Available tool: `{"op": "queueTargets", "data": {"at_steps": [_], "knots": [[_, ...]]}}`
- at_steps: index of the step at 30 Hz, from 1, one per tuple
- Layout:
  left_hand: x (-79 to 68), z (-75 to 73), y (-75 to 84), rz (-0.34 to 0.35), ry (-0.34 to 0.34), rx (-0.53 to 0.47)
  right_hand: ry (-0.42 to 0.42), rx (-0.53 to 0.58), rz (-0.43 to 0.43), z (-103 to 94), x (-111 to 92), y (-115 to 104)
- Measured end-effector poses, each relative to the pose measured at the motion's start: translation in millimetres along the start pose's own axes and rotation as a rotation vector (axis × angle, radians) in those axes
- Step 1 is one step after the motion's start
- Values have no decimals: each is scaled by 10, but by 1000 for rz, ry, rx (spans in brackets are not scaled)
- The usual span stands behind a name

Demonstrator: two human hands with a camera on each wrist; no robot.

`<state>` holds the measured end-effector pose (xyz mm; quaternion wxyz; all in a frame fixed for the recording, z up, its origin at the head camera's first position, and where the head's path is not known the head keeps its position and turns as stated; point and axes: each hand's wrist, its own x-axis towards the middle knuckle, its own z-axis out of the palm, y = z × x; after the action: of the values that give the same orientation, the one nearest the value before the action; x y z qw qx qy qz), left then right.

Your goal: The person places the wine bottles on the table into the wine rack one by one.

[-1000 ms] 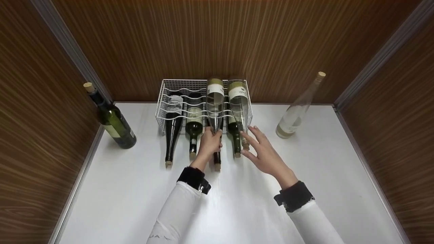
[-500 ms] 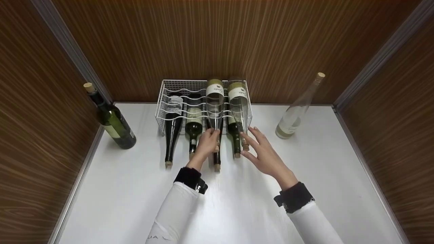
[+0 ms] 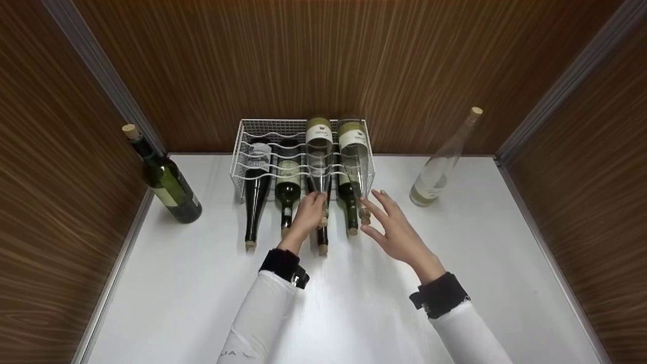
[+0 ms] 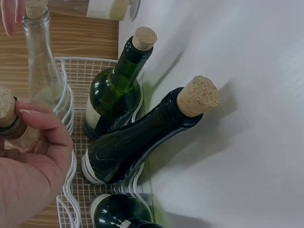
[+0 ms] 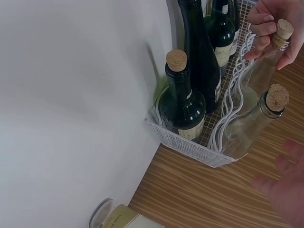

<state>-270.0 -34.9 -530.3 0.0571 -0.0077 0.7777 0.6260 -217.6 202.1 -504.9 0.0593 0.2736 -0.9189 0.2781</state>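
Observation:
In the head view my left hand (image 3: 306,216) holds a corked clear wine bottle (image 3: 319,132) by the neck. That bottle lies on the upper tier of a white wire rack (image 3: 273,124), its cork toward me. The left wrist view shows thumb and fingers curled round the neck just below the cork (image 4: 6,107). A second clear wine bottle (image 3: 353,137) lies to its right on the same tier. My right hand (image 3: 399,233) is beside this bottle's neck, fingers spread and holding nothing; the right wrist view shows the hand (image 5: 287,187) apart from the cork (image 5: 277,98).
Several dark corked bottles (image 3: 257,194) lie on the rack's lower tier, necks sticking out toward me. A green bottle (image 3: 172,188) stands upright at the left, and a clear bottle (image 3: 429,183) stands at the right. Wood-grain panels (image 3: 323,60) enclose the white table (image 3: 354,313) at the back and sides.
My left hand has slid slightly left and its grip on the clear bottle's neck has shifted, so the cork now shows below it. That bottle's label has turned. The right hand has barely moved.

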Motion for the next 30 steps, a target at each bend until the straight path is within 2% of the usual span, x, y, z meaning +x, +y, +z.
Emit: {"op": "queueTargets", "data": {"at_steps": [6, 12, 18, 23, 30], "knots": [[-5, -17, 23, -36, -60, -27, -6, -1, 6, -5, -12, 4], [-19, -19, 33, -48, -59, 0, -7, -3, 15, -7, -26, 8], [-67, -29, 37, -34, -44, 143, -10, 1, 35, -12, -42, 24], [-142, -74, 40, -54, -89, 240, -8, 9, 30, -23, -57, 40], [-304, -151, 53, 15, -117, 291, 0, 14, 34, -33, -82, 80]]}}
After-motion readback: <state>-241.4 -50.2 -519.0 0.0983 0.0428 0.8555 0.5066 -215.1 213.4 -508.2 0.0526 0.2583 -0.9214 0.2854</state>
